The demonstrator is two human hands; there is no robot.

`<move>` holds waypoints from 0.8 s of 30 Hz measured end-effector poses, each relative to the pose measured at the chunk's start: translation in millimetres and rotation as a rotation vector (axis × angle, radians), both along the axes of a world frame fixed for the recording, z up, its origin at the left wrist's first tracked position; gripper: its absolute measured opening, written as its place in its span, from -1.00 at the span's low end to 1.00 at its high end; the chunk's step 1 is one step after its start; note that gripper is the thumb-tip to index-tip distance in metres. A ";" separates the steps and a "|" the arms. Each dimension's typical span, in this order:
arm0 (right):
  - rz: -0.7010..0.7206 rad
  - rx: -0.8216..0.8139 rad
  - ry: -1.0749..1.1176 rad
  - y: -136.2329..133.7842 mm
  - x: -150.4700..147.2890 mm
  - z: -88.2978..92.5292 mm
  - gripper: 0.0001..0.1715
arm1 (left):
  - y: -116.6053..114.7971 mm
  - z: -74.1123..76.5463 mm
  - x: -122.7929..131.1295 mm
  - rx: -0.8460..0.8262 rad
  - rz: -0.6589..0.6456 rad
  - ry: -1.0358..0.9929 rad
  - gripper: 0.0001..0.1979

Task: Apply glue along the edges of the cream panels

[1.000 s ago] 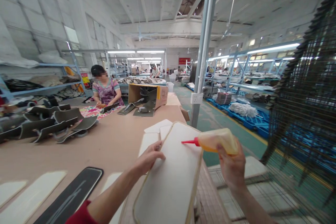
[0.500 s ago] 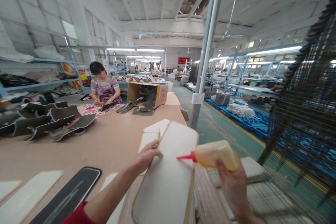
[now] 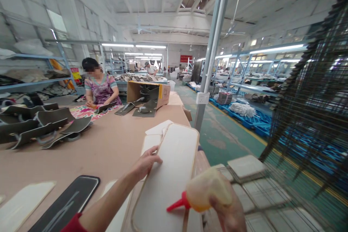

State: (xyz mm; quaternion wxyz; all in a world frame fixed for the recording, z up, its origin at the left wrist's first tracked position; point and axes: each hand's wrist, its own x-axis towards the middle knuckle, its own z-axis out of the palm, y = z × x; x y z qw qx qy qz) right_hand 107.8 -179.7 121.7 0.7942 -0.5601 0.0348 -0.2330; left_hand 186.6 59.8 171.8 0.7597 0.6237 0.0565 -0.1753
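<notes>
A white panel (image 3: 174, 152) with rounded corners and a tan edge lies before me on more white pieces. My left hand (image 3: 148, 160) grips its left edge, with the thumb on top and the fingers partly hidden. In my right hand (image 3: 227, 206) is a squeeze bottle (image 3: 209, 190) of yellowish liquid with a red nozzle (image 3: 178, 203). The bottle is tilted, its tip pointing left at the lower part of the panel; whether the tip touches I cannot tell. A black panel (image 3: 66, 203) with pale streaks rests left of my forearm.
More white panels (image 3: 29, 203) lie on the brown table (image 3: 108, 152). Dark curved pieces (image 3: 51, 125) are heaped at the left. Beyond stands an open cardboard box (image 3: 164, 96), with a co-worker (image 3: 100, 87) behind the table. To the right are a metal post (image 3: 209, 61) and a wire rack (image 3: 269, 195) holding white panels.
My right hand has brought the bottle down toward me, so its nozzle has gone from mid-panel to the panel's lower part. My left hand keeps its grip. The view has shifted slightly.
</notes>
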 end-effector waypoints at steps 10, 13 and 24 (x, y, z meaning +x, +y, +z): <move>0.067 0.054 -0.116 3.8 13.2 18.6 -0.18 | -25.9 -15.9 32.0 0.089 -0.094 0.062 -0.14; -0.141 0.234 -0.135 -29.1 -3.5 14.1 -0.27 | -44.1 -16.5 46.7 0.119 -0.097 0.059 -0.14; -0.788 0.561 0.136 -307.8 -172.9 -44.9 -0.56 | -226.2 -16.3 50.8 0.131 -0.145 -0.209 -0.39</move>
